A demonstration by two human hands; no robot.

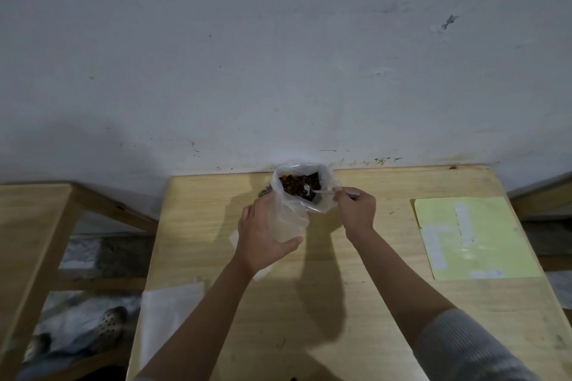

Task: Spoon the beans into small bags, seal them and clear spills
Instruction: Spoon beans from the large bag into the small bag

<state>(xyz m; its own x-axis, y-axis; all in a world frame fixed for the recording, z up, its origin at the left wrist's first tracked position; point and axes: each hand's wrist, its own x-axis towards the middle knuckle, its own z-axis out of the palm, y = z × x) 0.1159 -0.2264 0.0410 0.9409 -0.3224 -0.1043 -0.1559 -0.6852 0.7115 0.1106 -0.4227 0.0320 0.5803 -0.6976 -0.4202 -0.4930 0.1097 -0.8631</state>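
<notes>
Clear plastic blurs the detail — the small empty bag (289,221) gripped by the left hand (263,235) half covers the big clear bag of dark brown beans (298,184) at the wooden table's (356,303) far edge, against the wall. Right hand (356,210) pinches a white plastic spoon (315,191), bowl among the beans. Open tabletop lies nearer — yellow sheet (473,238) right, white paper (167,315) left, partly under the forearm.
</notes>
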